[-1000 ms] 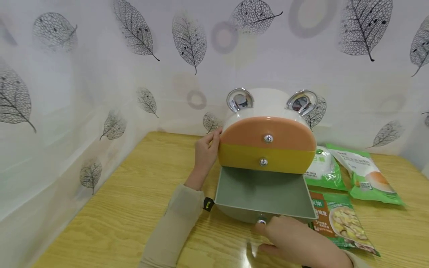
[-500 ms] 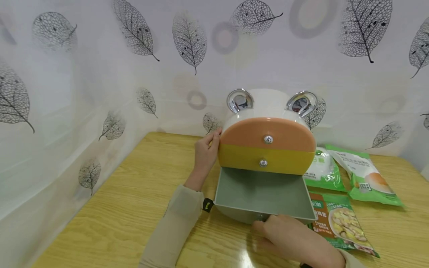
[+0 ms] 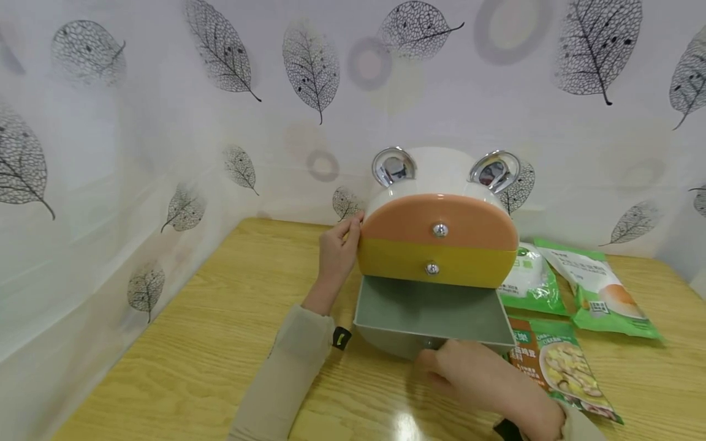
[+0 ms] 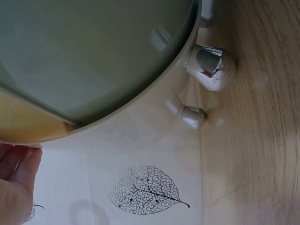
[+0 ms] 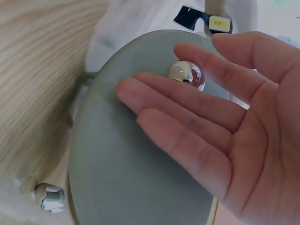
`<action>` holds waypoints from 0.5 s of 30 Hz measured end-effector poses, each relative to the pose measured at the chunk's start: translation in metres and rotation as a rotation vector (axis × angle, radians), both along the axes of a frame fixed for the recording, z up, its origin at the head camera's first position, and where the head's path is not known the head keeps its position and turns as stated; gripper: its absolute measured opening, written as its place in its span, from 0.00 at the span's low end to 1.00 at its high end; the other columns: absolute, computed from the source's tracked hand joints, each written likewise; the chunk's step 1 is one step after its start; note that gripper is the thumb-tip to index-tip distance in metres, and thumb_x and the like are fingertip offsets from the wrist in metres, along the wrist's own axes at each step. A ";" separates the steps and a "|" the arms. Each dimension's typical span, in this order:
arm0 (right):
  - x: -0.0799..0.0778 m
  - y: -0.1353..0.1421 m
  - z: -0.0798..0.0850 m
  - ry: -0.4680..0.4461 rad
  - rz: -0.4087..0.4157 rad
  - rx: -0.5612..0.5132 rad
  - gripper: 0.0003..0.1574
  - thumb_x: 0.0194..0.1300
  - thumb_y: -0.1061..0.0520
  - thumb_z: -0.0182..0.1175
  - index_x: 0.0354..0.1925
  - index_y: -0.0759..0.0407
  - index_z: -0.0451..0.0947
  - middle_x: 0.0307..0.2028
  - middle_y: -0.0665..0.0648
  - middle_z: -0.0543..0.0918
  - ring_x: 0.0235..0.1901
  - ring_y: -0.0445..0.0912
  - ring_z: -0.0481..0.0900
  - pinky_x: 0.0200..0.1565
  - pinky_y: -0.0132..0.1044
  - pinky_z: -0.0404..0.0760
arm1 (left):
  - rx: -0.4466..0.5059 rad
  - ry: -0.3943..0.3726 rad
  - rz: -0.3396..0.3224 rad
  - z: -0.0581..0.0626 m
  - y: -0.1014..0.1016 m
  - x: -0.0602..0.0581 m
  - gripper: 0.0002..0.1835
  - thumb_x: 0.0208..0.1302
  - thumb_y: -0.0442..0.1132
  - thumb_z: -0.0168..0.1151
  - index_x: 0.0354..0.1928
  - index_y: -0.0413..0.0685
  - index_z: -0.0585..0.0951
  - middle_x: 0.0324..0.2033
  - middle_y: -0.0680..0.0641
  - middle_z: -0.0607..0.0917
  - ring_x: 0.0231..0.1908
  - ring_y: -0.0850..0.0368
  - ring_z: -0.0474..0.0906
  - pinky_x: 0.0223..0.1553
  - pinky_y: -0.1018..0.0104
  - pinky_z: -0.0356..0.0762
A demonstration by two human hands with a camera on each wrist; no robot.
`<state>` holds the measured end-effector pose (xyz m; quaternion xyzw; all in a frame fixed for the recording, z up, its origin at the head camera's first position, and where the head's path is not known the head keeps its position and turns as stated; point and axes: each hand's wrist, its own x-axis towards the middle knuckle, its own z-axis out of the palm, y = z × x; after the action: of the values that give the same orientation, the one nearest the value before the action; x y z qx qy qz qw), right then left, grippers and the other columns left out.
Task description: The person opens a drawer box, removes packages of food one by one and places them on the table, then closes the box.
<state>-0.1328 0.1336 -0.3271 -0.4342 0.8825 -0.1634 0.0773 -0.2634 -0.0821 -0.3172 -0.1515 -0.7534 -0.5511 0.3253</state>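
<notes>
A small white frog-shaped drawer cabinet stands on the wooden table, its orange drawer and yellow drawer closed. Below them the grey-green bottom drawer is pulled out, with nothing inside it in the head view. My right hand is at the front of this drawer. In the right wrist view its fingers extend across the drawer front, with the round chrome knob between the index and middle fingers. My left hand touches the cabinet's left side with its fingertips, level with the two upper drawers.
Right of the cabinet lie two green-and-white food packets, one beside the cabinet and one farther right. Nearer the front is a brown-and-green food packet. A leaf-printed curtain hangs behind the table. Chrome feet support the cabinet.
The bottom drawer has slid a little inward, toward the cabinet. My right hand has moved forward with it and now covers more of the knob. The left hand stays in place.
</notes>
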 end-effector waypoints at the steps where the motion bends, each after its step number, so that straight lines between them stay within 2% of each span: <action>1: -0.002 0.001 0.000 -0.003 -0.004 0.005 0.07 0.60 0.61 0.54 0.28 0.49 0.71 0.12 0.40 0.57 0.12 0.32 0.51 0.15 0.26 0.52 | 0.000 -0.002 0.000 0.000 0.000 0.000 0.14 0.64 0.36 0.50 0.44 0.35 0.79 0.42 0.42 0.80 0.46 0.52 0.76 0.46 0.67 0.73; 7: -0.013 0.001 0.002 -0.006 -0.010 0.004 0.06 0.59 0.62 0.54 0.33 0.52 0.76 0.13 0.39 0.61 0.11 0.32 0.54 0.15 0.26 0.56 | 0.003 -0.008 0.005 0.000 0.000 0.000 0.14 0.63 0.36 0.50 0.44 0.36 0.80 0.42 0.42 0.81 0.46 0.52 0.76 0.46 0.67 0.73; 12: -0.019 0.002 0.003 -0.004 -0.056 0.026 0.07 0.58 0.62 0.55 0.36 0.53 0.77 0.14 0.39 0.65 0.12 0.33 0.58 0.16 0.27 0.61 | -0.001 -0.010 0.006 -0.001 0.000 -0.001 0.14 0.63 0.37 0.49 0.44 0.37 0.80 0.42 0.42 0.80 0.46 0.53 0.75 0.47 0.67 0.72; 15: -0.023 0.003 0.001 0.044 -0.081 0.033 0.08 0.57 0.62 0.57 0.37 0.53 0.77 0.17 0.41 0.70 0.14 0.33 0.62 0.17 0.28 0.64 | 0.004 -0.018 0.000 -0.002 0.000 -0.001 0.14 0.64 0.38 0.49 0.45 0.37 0.80 0.42 0.43 0.80 0.46 0.53 0.75 0.47 0.66 0.72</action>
<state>-0.1556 0.1364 -0.3264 -0.4002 0.9034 -0.1424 0.0585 -0.2645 -0.0818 -0.3187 -0.1458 -0.7550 -0.5540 0.3189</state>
